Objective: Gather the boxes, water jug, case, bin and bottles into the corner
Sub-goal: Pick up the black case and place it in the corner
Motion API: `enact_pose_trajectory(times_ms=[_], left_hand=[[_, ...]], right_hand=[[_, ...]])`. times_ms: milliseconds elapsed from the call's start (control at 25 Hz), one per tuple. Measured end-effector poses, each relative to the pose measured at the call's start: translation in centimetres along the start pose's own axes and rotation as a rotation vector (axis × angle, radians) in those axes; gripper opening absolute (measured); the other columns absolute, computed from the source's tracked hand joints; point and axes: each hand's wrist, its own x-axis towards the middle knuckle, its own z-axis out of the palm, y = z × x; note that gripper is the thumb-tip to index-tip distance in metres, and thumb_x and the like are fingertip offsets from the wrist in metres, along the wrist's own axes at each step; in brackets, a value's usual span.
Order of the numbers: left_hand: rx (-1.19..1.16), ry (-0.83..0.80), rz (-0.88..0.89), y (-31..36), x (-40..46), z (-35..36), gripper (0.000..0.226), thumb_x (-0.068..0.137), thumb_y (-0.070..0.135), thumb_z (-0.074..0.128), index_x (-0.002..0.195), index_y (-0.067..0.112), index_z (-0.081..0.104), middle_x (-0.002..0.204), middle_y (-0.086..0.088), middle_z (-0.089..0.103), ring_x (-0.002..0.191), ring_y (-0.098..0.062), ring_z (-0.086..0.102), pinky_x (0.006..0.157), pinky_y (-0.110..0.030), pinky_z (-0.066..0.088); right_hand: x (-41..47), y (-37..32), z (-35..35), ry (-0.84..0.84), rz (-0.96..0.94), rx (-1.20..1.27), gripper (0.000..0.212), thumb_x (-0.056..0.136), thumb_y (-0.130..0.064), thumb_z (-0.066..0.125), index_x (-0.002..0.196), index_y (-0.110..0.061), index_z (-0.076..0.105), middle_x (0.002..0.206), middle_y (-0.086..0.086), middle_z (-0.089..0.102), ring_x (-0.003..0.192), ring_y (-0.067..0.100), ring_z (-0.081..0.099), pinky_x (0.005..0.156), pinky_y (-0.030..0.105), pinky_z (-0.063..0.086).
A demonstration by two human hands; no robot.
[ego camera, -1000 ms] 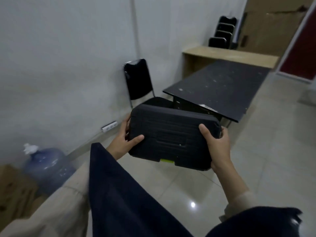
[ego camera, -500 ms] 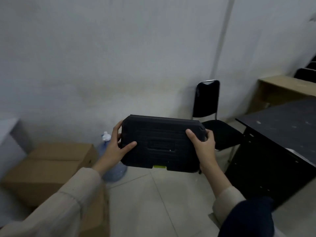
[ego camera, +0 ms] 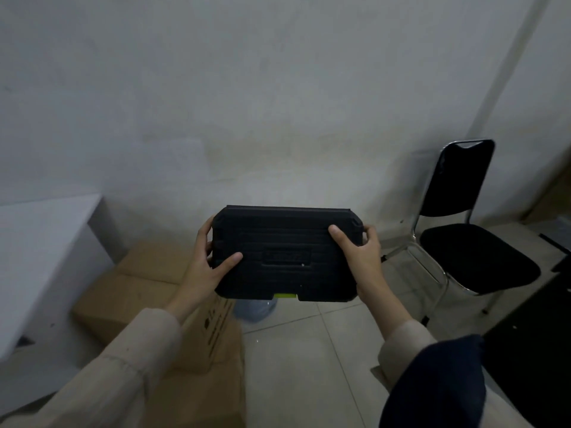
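I hold a black ribbed plastic case [ego camera: 285, 254] with a small green latch flat in front of me, above the floor. My left hand [ego camera: 210, 261] grips its left end, thumb on top. My right hand [ego camera: 358, 254] grips its right end the same way. Below and left sit brown cardboard boxes [ego camera: 136, 282], one against the wall and a nearer one [ego camera: 213, 335] by my left sleeve. The water jug [ego camera: 253, 310] stands behind the case, with only its pale blue lower part showing.
A white table [ego camera: 40, 257] fills the left side next to the boxes. A black chair [ego camera: 463, 236] with chrome legs stands at the right by the wall. A black table edge [ego camera: 540, 319] sits at the far right. Pale tiled floor [ego camera: 309, 366] lies below.
The view has swung left from the black table toward the boxes and wall. The case stays held in both hands and now hides most of the water jug.
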Motion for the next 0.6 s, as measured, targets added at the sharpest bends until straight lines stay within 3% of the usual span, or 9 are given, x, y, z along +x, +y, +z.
enact_pose_trajectory(times_ms=[120,240,400,480,600], left_hand=[[-0.024,0.035,-0.075,-3.1,2.1,0.3,0.071,0.076,0.035,0.068,0.129,0.051,0.023,0.138,0.006,0.039,0.119,-0.011,0.046,0.081,-0.014,0.043],[-0.028,0.056,-0.168,-6.5,4.5,1.4,0.078,0.064,0.06,0.068,0.128,0.054,0.024,0.135,0.012,0.041,0.114,-0.001,0.047,0.082,-0.012,0.042],[-0.051,0.095,-0.307,-11.5,7.5,4.3,0.075,0.075,0.048,0.066,0.138,0.042,0.024,0.123,0.024,0.045,0.107,0.008,0.047,0.083,-0.01,0.046],[-0.059,0.13,-0.412,-14.0,8.3,5.7,0.07,0.083,0.033,0.063,0.142,0.031,0.025,0.124,0.017,0.046,0.109,0.001,0.048,0.089,-0.018,0.045],[-0.08,0.16,-0.534,-18.5,9.4,7.2,0.066,0.084,0.029,0.06,0.142,0.027,0.028,0.129,0.011,0.048,0.113,0.001,0.05,0.086,-0.012,0.043]], right_hand=[[3.8,2.3,1.6,-0.052,0.052,-0.038,0.05,0.076,-0.032,0.071,0.115,-0.016,0.043,0.096,-0.011,0.051,0.085,0.004,0.054,0.062,0.018,0.042],[8.2,5.8,2.4,-0.127,0.138,-0.063,0.048,0.078,-0.032,0.07,0.114,-0.018,0.042,0.096,-0.012,0.051,0.085,0.002,0.054,0.061,0.016,0.043],[14.1,11.1,2.8,-0.276,0.299,-0.134,0.048,0.08,-0.036,0.066,0.115,-0.019,0.038,0.098,-0.011,0.05,0.087,0.005,0.054,0.063,0.019,0.045],[16.4,13.7,3.1,-0.31,0.373,-0.193,0.052,0.082,-0.039,0.064,0.119,-0.016,0.036,0.098,-0.008,0.05,0.087,0.007,0.054,0.063,0.021,0.046],[19.4,18.3,4.2,-0.34,0.48,-0.255,0.053,0.082,-0.041,0.063,0.12,-0.014,0.037,0.099,-0.004,0.051,0.087,0.008,0.054,0.064,0.022,0.046]])
